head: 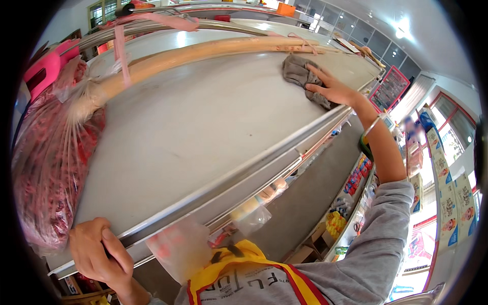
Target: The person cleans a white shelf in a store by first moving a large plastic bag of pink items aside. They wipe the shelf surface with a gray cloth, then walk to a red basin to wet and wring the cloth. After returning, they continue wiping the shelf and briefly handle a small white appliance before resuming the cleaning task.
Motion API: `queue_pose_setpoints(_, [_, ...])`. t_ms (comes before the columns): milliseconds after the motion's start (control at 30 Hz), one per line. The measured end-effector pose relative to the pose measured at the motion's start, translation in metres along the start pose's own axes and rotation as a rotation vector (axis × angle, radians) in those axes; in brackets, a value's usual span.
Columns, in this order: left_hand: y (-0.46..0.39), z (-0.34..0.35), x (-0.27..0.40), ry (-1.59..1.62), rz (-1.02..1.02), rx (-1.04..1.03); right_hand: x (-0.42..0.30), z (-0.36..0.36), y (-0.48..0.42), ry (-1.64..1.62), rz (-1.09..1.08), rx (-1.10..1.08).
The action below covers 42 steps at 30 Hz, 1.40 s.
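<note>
My right hand [328, 87] presses a crumpled grey-brown cloth [299, 72] onto the pale top of a long shelving unit [183, 126]. Its fingers are spread over the cloth, close to the far part of the front edge. At the near left corner, my left hand [97, 251] is curled on the metal front edge [190, 204]. Most of its fingertips are hidden. Faint smudges and a small dark speck mark the surface between my hands.
A clear plastic bag of red contents [49, 164] bulges at the left. Long plastic-wrapped rolls [198, 51] lie along the back, under a metal rail [225, 26] tied with pink strips. Plastic-wrapped goods [259, 198] hang below the front edge. Stocked shelves [358, 179] line the aisle's right side.
</note>
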<state>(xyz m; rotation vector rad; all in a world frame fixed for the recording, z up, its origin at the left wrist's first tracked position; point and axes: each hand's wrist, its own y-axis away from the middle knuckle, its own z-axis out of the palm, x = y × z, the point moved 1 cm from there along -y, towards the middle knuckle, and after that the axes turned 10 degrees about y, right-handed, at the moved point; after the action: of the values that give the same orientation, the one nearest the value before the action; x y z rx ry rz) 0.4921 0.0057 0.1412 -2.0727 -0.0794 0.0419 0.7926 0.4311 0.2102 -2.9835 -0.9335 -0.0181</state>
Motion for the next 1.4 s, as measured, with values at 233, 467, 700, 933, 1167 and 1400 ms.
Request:
queue_pose_setpoints(233, [-0.001,-0.001,0.001,0.000,-0.001,-0.028,-0.056,0.014,-0.076,-0.008,-0.132,-0.025])
queue_pose_setpoints(467, [-0.005,0.003,0.002,0.051,0.038,-0.013,-0.169,0.011,-0.084,0.295,-0.152,-0.043])
queue_pose_setpoints(700, [-0.005,0.002,0.007,0.034,-0.011,-0.056,-0.318,0.022,-0.076,0.056,-0.791,0.299])
queue_pose_setpoints(933, [-0.006,0.001,-0.001,0.107,0.026,0.037,-0.346,0.028,-0.039,0.155,-1.158,0.242])
queue_pose_setpoints(1167, [-0.001,-0.010,0.001,0.059,-0.005,0.025,-0.179,0.013,-0.037,-0.254,-0.925,-0.054])
queue_pose_setpoints(1400, [-0.003,-0.002,0.002,0.126,-0.022,-0.023,0.084,0.012,-0.020,0.402,0.196,-0.047])
